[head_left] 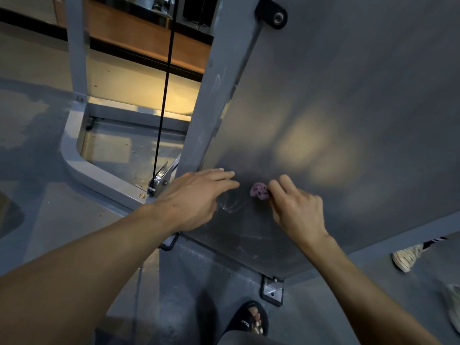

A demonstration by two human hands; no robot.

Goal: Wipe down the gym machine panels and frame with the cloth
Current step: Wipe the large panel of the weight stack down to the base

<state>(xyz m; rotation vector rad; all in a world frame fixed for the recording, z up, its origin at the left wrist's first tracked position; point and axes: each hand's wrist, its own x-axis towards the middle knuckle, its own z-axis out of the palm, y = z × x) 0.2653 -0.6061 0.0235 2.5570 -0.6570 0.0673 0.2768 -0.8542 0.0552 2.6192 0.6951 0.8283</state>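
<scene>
Cloth, small purple wad, pinched in right hand fingertips against grey panel, frame centre. Left hand flat on panel, fingers straight, together.

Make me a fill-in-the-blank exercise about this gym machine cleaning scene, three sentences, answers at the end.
1. The right hand pinches a small crumpled cloth whose colour is ____.
2. The left hand lies with straight fingers against the grey ____ of the machine.
3. A thin black cable runs down to a metal ____ at the base of the frame.

Missing words: purple; panel; pulley
</scene>
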